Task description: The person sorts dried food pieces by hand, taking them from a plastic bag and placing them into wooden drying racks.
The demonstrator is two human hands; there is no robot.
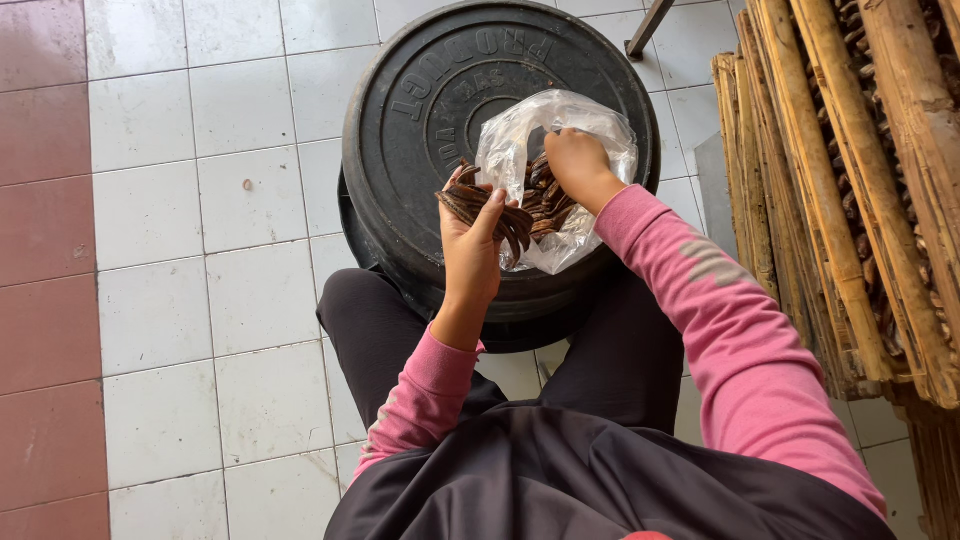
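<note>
On black drum lid (pixel 420 110), clear bag (pixel 520 150) holds brown pods (pixel 545 200).

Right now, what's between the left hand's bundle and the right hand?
In the head view, only dark brown pods in the clear plastic bag lie between the left hand bundle and right hand.
</note>
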